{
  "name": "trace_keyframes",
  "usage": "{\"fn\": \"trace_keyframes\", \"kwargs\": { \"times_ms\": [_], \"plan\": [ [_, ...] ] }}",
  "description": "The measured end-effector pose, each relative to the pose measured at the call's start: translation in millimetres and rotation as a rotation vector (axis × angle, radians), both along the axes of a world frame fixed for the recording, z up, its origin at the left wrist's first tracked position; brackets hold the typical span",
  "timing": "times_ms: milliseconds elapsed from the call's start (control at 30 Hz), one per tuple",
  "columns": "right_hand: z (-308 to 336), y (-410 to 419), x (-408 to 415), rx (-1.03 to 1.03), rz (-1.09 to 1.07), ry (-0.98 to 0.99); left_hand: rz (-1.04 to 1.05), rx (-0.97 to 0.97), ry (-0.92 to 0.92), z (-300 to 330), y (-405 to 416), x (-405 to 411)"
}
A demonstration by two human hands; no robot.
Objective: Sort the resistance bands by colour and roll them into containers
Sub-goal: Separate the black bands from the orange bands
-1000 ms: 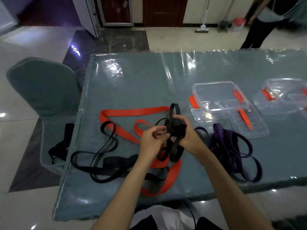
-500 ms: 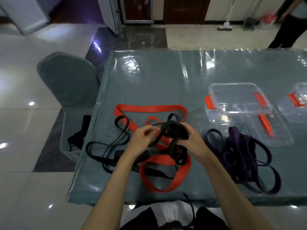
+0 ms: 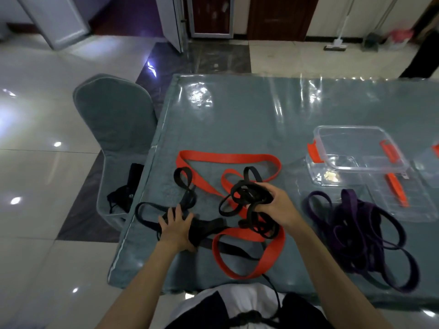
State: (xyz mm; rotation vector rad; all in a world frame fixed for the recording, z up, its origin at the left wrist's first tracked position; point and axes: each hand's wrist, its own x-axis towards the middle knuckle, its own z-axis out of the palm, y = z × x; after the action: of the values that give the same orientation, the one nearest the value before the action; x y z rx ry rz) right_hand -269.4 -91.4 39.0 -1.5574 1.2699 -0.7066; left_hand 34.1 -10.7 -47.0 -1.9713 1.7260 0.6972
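My right hand [image 3: 276, 205] grips a bundle of coiled black bands [image 3: 247, 198] above the red band [image 3: 228, 160], which lies looped across the table's near middle. My left hand [image 3: 177, 227] rests flat, fingers spread, on the wide black band [image 3: 206, 227] lying on the table. More thin black band loops [image 3: 184, 184] trail left toward the table edge. A heap of purple bands [image 3: 356, 231] lies to the right. A clear container with orange clips [image 3: 356, 148] stands open behind the purple heap, its lid [image 3: 403, 203] beside it.
A second clear container [image 3: 436, 157] is cut off at the right edge. A grey-covered chair [image 3: 114, 119] with a black bag [image 3: 126, 195] on its seat stands left of the table [image 3: 249, 115]. A person's dark leg [image 3: 422, 58] is at the far right.
My left hand has let go of the black bundle and dropped left onto the wide black band. My right hand still holds the coil. The camera view has shifted leftwards.
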Motion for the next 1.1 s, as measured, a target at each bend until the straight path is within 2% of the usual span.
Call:
{"fn": "trace_keyframes", "kwargs": {
  "times_ms": [233, 400, 500, 667, 733, 800, 933, 1100],
  "plan": [
    [1.4, -1.2, -0.1, 0.011, -0.026, -0.003, -0.147, -0.262, -0.046, -7.8, -1.8, 17.2],
    [4.3, -0.4, 4.8, 0.022, -0.072, -0.020, -0.234, -0.441, -0.009, -16.3, 2.3, 26.8],
    [5.2, 1.2, 8.7, 0.027, -0.085, -0.039, -0.263, -0.403, -0.045, -13.1, -9.3, 18.9],
    [5.8, 4.2, 11.2, 0.028, -0.083, -0.044, -0.335, -0.225, 0.008, -2.8, -30.0, 25.3],
    [6.0, 5.1, 12.9, 0.033, -0.087, -0.032, -0.369, -0.233, -0.036, -3.6, -30.4, 27.9],
    [4.9, 7.4, 12.6, 0.046, -0.104, -0.033, -0.295, -0.286, -0.011, -9.5, -24.8, 24.4],
    [3.7, 12.8, 12.1, 0.032, -0.139, -0.017, -0.163, -0.382, 0.160, -17.6, -23.6, 23.1],
    [3.5, 11.4, 13.0, 0.005, -0.170, -0.019, -0.040, -0.341, 0.293, -14.9, -28.6, 32.5]
  ]
}}
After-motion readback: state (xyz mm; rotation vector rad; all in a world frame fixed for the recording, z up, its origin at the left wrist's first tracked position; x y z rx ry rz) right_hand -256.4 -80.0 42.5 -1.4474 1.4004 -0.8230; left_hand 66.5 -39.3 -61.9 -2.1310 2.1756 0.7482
